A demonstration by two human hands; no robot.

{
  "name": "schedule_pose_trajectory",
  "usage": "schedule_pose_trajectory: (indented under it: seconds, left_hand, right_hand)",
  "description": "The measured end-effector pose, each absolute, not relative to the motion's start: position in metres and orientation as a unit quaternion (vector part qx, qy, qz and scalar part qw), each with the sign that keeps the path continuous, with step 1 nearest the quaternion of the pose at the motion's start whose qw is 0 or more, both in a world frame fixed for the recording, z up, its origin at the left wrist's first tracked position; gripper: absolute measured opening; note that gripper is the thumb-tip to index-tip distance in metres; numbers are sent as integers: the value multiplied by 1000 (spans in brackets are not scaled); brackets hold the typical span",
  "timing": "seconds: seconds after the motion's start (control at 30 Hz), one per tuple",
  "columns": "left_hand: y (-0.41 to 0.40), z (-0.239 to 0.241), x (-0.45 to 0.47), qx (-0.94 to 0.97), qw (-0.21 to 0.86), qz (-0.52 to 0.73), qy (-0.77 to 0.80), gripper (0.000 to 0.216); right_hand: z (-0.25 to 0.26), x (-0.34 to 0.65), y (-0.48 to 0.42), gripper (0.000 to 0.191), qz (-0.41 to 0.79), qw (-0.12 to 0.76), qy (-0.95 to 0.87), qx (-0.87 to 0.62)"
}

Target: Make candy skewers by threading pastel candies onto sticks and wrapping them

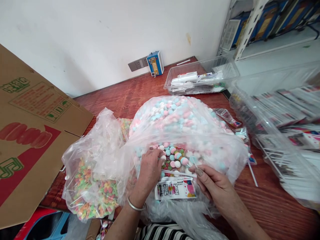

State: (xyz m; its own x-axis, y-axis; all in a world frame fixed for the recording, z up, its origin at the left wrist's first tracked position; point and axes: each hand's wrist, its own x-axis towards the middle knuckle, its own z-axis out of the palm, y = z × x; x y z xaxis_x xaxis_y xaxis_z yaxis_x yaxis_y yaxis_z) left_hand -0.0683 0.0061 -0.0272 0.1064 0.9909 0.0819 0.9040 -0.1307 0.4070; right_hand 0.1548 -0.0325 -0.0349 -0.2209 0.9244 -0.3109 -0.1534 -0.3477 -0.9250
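A big clear plastic bag full of pink, blue and white round candies lies open on the wooden table. My left hand, with a silver bangle on the wrist, reaches into the bag's mouth, fingers curled over the candies. My right hand pinches a small printed packet and holds it open at the bag's mouth. A few candies lie in the packet's opening. A thin white stick runs across the packet's top.
A second clear bag of orange and green candies lies at the left. A cardboard box leans beyond it. A clear tray holds packets at the back, and piles of packets in plastic fill the right side.
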Motion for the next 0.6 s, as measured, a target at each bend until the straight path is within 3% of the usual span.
schedule_pose_trajectory:
  seconds: [0.3, 0.6]
  left_hand:
    - [29, -42, -72, 745, 95, 116, 650, 12]
    - [26, -43, -71, 787, 96, 170, 586, 5]
  right_hand:
    - [-37, 155, -30, 49, 667, 395, -418, -474]
    - [-39, 146, -34, 46, 643, 341, -485, -485]
